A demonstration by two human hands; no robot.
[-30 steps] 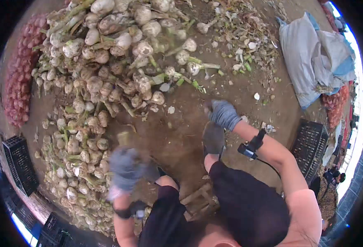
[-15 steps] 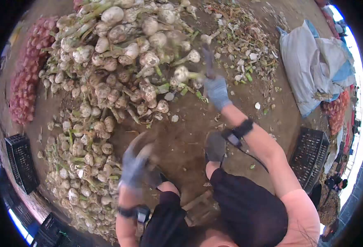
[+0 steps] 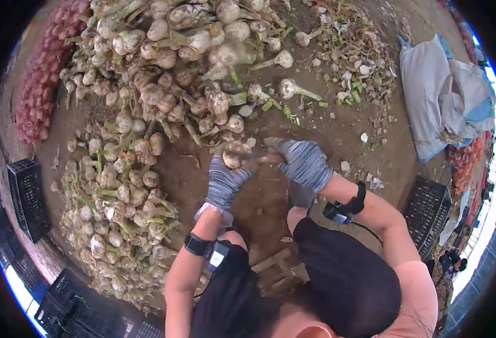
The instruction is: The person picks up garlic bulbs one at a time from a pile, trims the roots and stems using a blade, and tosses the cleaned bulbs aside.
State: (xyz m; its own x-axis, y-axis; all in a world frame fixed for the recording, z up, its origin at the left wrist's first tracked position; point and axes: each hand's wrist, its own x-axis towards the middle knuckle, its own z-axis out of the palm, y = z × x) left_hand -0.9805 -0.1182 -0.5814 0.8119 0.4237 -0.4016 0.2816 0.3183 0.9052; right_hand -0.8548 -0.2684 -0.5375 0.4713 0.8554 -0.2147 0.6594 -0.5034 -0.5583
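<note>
My left hand point(image 3: 228, 177), in a grey knitted glove, is wrapped round a garlic bulb point(image 3: 235, 155) in front of my knees. Close to its right, my right hand point(image 3: 304, 162), gloved the same way, is closed round a blurred long tool point(image 3: 265, 158) whose front end lies against the bulb. Beyond both hands spreads a large heap of garlic with stalks point(image 3: 169, 56). A second garlic pile point(image 3: 115, 219) lies to the left. One bulb with a long stem point(image 3: 288, 88) rests on the soil past my right hand.
Trimmings and peel point(image 3: 360, 67) are scattered at the upper right, near white sacks point(image 3: 428, 101). Black crates stand at the left point(image 3: 29, 197) and right point(image 3: 426, 211). Red net bags of garlic line the left point(image 3: 45, 79). A person point(image 3: 450, 262) is at the far right edge.
My left hand has moved up and now holds a bulb. My right hand has come down and back from the heap with the tool, so both hands are close together. The view has shifted slightly.
</note>
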